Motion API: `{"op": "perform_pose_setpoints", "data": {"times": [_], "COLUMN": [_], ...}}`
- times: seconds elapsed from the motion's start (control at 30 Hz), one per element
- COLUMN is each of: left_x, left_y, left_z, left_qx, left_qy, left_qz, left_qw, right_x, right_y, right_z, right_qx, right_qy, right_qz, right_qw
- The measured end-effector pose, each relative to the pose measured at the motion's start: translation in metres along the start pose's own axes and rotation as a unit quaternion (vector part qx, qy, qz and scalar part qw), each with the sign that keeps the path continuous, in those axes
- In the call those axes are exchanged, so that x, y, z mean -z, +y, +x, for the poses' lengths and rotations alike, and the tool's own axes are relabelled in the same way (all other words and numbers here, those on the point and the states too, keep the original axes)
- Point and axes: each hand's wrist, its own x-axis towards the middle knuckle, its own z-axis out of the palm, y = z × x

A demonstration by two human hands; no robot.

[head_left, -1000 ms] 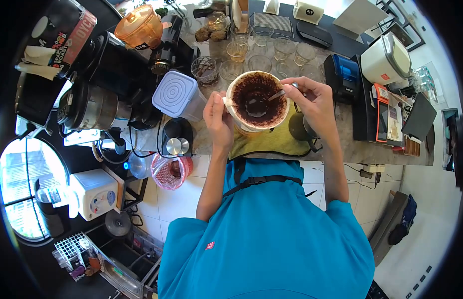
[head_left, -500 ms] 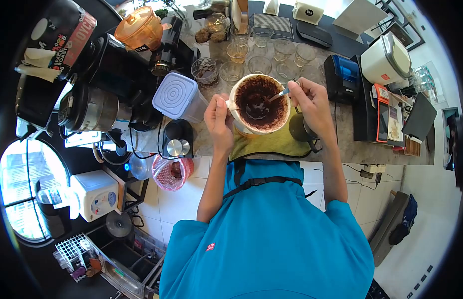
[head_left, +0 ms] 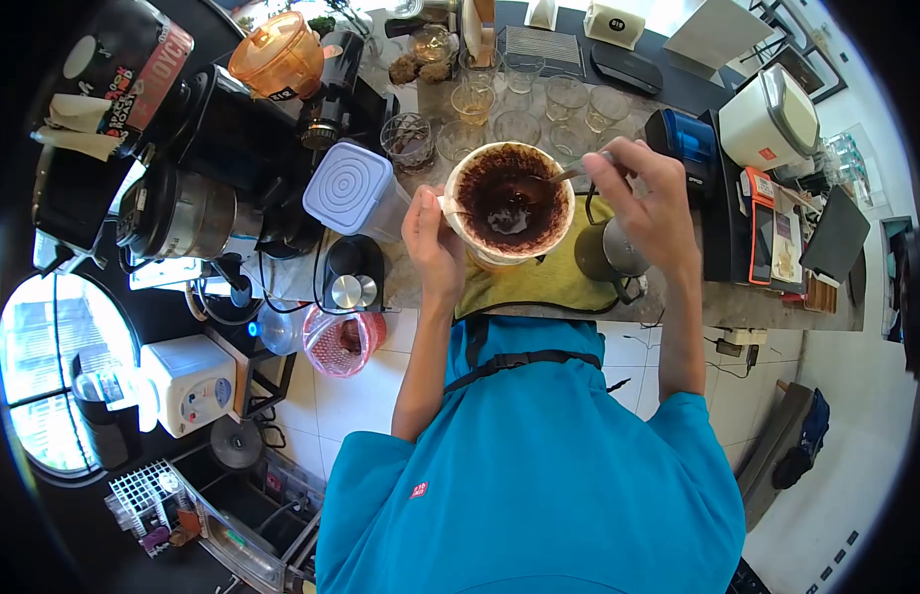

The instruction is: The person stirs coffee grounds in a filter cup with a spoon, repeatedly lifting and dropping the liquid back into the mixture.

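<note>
Left hand (head_left: 432, 241) fingers pinch the filter cone (head_left: 509, 201) rim; right hand (head_left: 656, 193) fingers grip the spoon (head_left: 557, 179) inside it.

the right hand (head_left: 653, 193) now sits further right and lifted off the filter cone's (head_left: 509, 201) rim, where a second ago it lay close against it. the spoon (head_left: 554, 178) it holds reaches further out, its bowl over the wet grounds nearer the rim. this uncovers the metal pitcher (head_left: 608, 249) on the tabletop.
</note>
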Motion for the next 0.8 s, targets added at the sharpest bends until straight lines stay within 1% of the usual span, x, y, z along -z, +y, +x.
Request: {"op": "perform_pose_setpoints", "data": {"times": [0.03, 0.07, 0.17, 0.23, 0.27, 0.33, 0.37, 0.43, 0.47, 0.57, 0.63, 0.67, 0.73, 0.77, 0.8], "left_x": [0.003, 0.004, 0.0, 0.002, 0.002, 0.003, 0.003, 0.002, 0.002, 0.002, 0.001, 0.001, 0.001, 0.0, -0.001], "left_y": [-0.002, -0.003, -0.001, -0.002, -0.002, -0.003, -0.004, -0.003, -0.002, -0.002, -0.002, -0.002, 0.0, 0.0, 0.001], "left_z": [0.001, 0.001, -0.001, -0.001, -0.001, 0.0, -0.001, -0.001, -0.001, 0.0, -0.001, -0.001, -0.002, -0.002, -0.003], "left_qx": [-0.007, -0.013, -0.012, -0.009, -0.007, -0.006, -0.005, -0.008, -0.012, -0.017, -0.006, 0.003, 0.01, 0.016, 0.015], "left_qy": [-0.016, -0.032, -0.027, -0.032, -0.037, -0.033, -0.029, -0.027, -0.026, -0.02, -0.012, -0.002, 0.001, 0.004, 0.006], "left_qz": [-0.005, -0.009, 0.003, 0.008, 0.012, 0.012, 0.01, 0.015, 0.019, 0.025, 0.023, 0.022, 0.023, 0.024, 0.024], "left_qw": [1.0, 0.999, 1.0, 0.999, 0.999, 0.999, 1.0, 0.999, 0.999, 0.999, 1.0, 1.0, 1.0, 1.0, 1.0], "right_x": [-0.001, -0.004, -0.012, -0.015, -0.017, -0.019, -0.018, -0.015, -0.014, -0.007, -0.003, -0.003, -0.005, -0.006, -0.008], "right_y": [-0.002, -0.002, 0.005, 0.016, 0.02, 0.028, 0.029, 0.031, 0.028, 0.013, 0.004, 0.0, -0.005, -0.005, -0.004], "right_z": [0.002, 0.002, 0.001, -0.003, -0.004, -0.004, -0.004, -0.002, -0.002, -0.001, -0.001, 0.0, 0.001, 0.0, -0.002], "right_qx": [0.094, 0.094, 0.082, -0.031, -0.032, -0.138, -0.139, -0.138, -0.138, -0.114, -0.067, -0.067, 0.009, 0.011, -0.011], "right_qy": [-0.003, -0.002, -0.029, -0.082, -0.082, -0.064, -0.065, -0.048, -0.048, -0.018, -0.016, -0.016, 0.009, 0.008, -0.003], "right_qz": [-0.102, -0.102, -0.092, -0.034, -0.034, 0.084, 0.085, 0.18, 0.181, 0.17, 0.087, 0.086, -0.063, -0.063, -0.077], "right_qw": [0.99, 0.99, 0.992, 0.996, 0.996, 0.985, 0.984, 0.973, 0.973, 0.979, 0.994, 0.994, 0.998, 0.998, 0.997]}}
